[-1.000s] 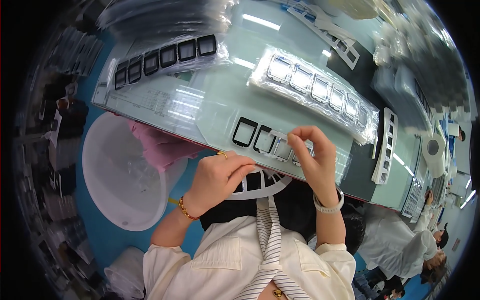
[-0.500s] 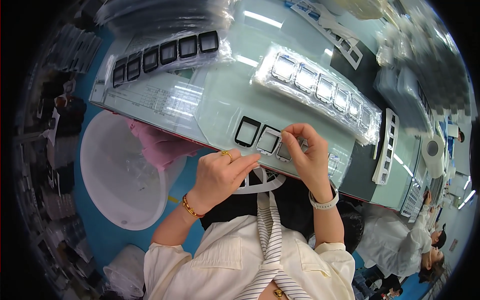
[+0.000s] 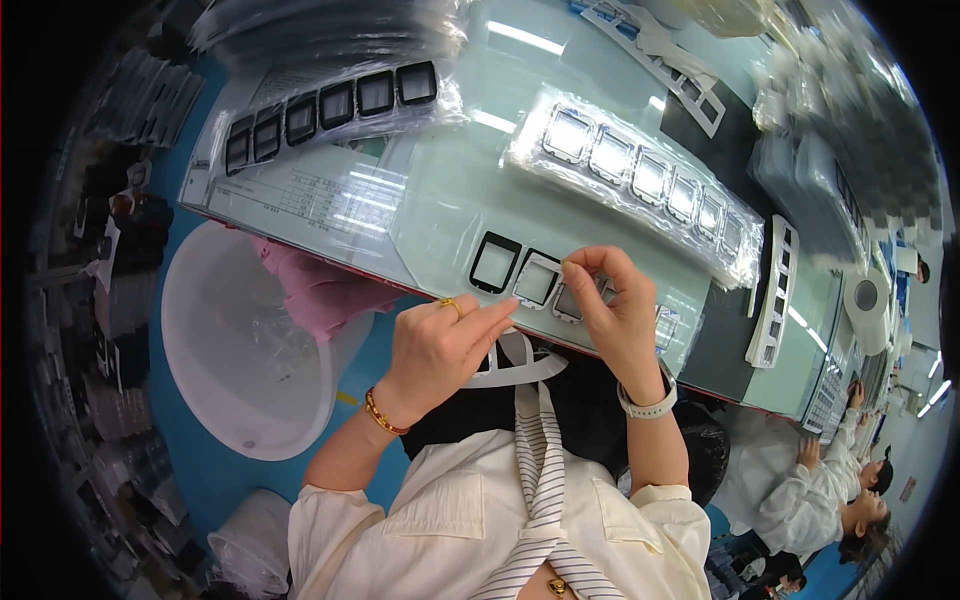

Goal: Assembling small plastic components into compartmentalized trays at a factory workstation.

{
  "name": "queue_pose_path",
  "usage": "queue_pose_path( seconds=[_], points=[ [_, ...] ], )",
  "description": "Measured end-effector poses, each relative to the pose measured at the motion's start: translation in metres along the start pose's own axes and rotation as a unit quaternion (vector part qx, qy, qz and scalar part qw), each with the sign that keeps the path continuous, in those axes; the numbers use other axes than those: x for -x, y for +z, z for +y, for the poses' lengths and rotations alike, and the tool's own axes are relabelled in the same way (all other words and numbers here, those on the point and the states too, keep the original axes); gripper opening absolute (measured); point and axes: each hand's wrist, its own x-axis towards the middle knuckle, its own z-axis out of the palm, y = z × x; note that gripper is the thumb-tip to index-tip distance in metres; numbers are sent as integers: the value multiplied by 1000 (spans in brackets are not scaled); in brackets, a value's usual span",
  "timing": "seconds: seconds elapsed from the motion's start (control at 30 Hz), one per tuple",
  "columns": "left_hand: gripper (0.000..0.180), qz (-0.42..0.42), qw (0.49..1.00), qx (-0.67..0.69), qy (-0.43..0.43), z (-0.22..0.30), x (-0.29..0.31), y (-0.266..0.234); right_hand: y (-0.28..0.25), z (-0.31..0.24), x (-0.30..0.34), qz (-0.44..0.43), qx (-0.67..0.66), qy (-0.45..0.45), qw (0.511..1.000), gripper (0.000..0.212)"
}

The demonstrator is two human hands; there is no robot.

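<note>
A row of small rectangular frames lies along the near table edge: a black frame (image 3: 495, 262) at left, a white-edged frame (image 3: 520, 291) beside it, and others partly behind my right hand. My left hand (image 3: 440, 345) has its index finger stretched to the lower left corner of the white-edged frame. Its other fingers are curled around a white cut-out strip (image 3: 540, 371), which hangs below the table edge; the grip itself is hidden. Thumb and index finger of my right hand (image 3: 612, 300) are pinched together by the white-edged frame's upper right corner. Whatever they pinch is too small to make out.
Beyond the hands lies a clear-wrapped tray of silvery frames (image 3: 612, 155); a wrapped row of black frames (image 3: 376, 93) is at far left. Another white strip (image 3: 774, 290) lies at right. A white tub (image 3: 245, 350) stands left of the table. Two people (image 3: 810, 490) sit at right.
My left index fingertip has shifted slightly toward the white-edged frame's corner. The hanging white strip has swung a little down and left. My right hand keeps its pinch in place.
</note>
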Motion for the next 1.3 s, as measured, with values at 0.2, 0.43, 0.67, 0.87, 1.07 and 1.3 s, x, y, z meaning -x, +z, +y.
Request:
queue_pose_path(
  seconds=[0.2, 0.43, 0.67, 0.87, 1.07, 1.3],
  points=[
    [23, -4, 1000, 2, -2, 1, -3, -1, 0, 0, 1, 4, -8, 5, 1000, 10],
    [22, -7, 1000, -4, -4, 1, -3, -1, 1, 0, 0, 9, 0, -10, 1000, 10],
    [23, -12, 1000, -9, 22, 14, -5, 6, 1, -1, 0, 14, 0, -16, 1000, 10],
    [22, -23, 999, -36, 22, 15, -5, 10, -3, -4, 0, 8, 28, -38, 999, 8],
    [22, -25, 999, -35, 18, 16, -5, 11, -1, 1, -7, 31, 105, -125, 986, 8],
    [20, -26, 999, -25, 12, 16, -5, 12, 5, 2, -12, 25, 140, -137, 980, 9]
  ],
)
